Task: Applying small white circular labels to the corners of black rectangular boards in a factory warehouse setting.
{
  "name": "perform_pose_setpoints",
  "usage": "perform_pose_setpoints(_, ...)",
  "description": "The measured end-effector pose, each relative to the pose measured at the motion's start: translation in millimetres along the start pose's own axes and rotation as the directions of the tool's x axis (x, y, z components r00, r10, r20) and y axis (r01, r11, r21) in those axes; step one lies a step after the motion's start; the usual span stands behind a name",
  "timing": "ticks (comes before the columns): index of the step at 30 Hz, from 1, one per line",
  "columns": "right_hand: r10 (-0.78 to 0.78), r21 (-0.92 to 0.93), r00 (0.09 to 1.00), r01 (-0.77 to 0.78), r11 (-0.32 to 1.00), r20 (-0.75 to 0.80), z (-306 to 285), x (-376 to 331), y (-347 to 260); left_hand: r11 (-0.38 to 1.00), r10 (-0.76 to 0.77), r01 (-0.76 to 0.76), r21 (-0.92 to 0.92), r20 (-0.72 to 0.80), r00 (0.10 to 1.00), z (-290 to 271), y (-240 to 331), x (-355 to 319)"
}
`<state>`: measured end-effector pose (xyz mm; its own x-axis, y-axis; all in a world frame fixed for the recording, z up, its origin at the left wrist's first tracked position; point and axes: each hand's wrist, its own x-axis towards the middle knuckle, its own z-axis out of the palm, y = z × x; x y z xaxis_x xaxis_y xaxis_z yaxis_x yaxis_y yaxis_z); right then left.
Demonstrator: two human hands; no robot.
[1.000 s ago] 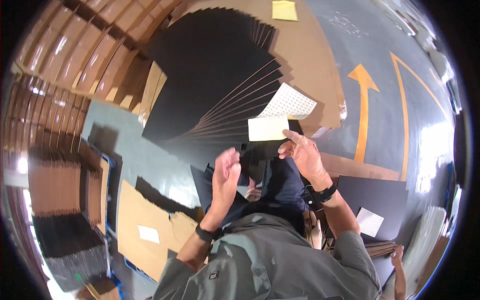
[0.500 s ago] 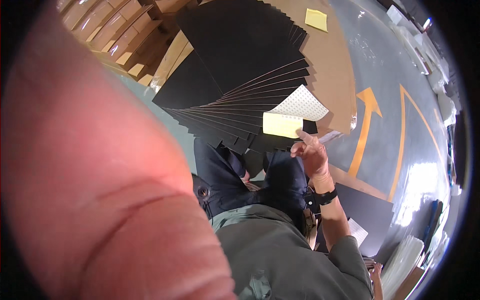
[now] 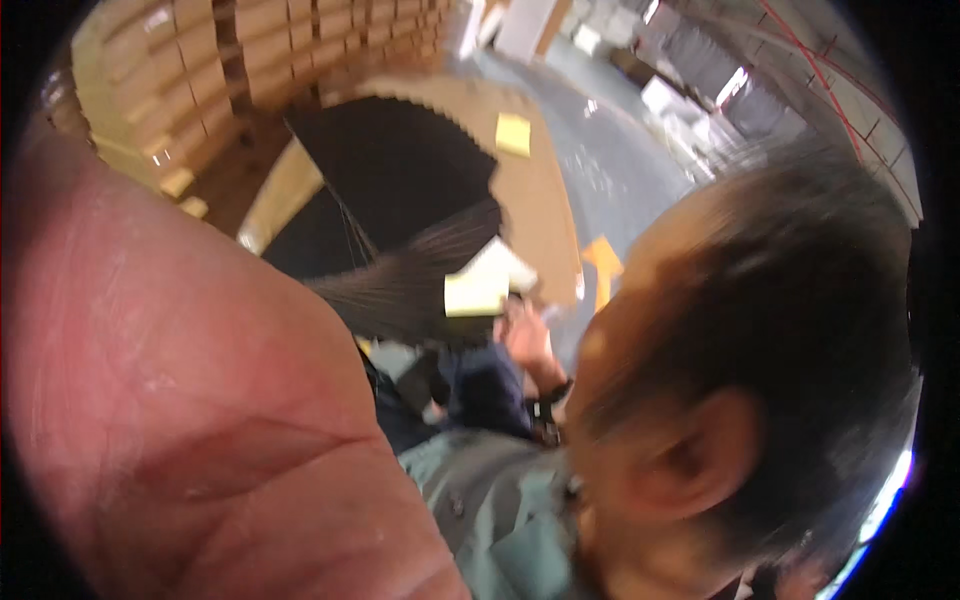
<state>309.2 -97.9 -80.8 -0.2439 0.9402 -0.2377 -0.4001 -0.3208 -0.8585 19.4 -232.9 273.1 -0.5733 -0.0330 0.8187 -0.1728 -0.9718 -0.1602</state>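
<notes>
At far left, note the left hand (image 3: 225, 400), palm large against the lens with fingers out of frame; cannot tell whether spread, curled or holding anything. Expect loss of sight over the lower left, caused by this close palm. Farther right, find the black sheets (image 3: 400, 165) fanned out on brown cardboard (image 3: 545, 190); judge the splayed edges prone to sliding out of order under a knock or an uneven push. Next, locate the yellow pad (image 3: 472, 296) on the lower right part of the fan, overlapping a white sheet (image 3: 514, 262); allow for slipping or skewing of both from a brush of the fingers. Just beside the pad's lower right corner, see the right hand (image 3: 530, 338), blurred; cannot tell contact or grip. At far right, observe a person's head (image 3: 790, 300) close to the lens; expect added blocking from any turn.
</notes>
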Motion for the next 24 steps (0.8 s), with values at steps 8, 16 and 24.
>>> perform_pose_setpoints(8, -0.192, 0.274, 0.955, 0.127, 0.953, 0.227, 5.0, 13.7, -20.8, 0.886, -0.22, 0.38, 0.264, -0.482, 0.848, -112.3, 36.7, -88.0)
perform_pose_setpoints(16, -0.178, 0.204, 0.977, 0.152, 0.967, 0.117, 10.7, -14.9, -11.1, 0.748, -0.066, 0.524, 0.408, -0.739, 0.671, -149.4, 66.8, -111.9)
perform_pose_setpoints(24, -0.206, 0.167, 0.932, 0.161, 0.973, 0.297, 21.1, 0.2, -14.9, 0.729, -0.112, 0.507, 0.46, -0.651, 0.751, -178.1, 72.3, -120.6)
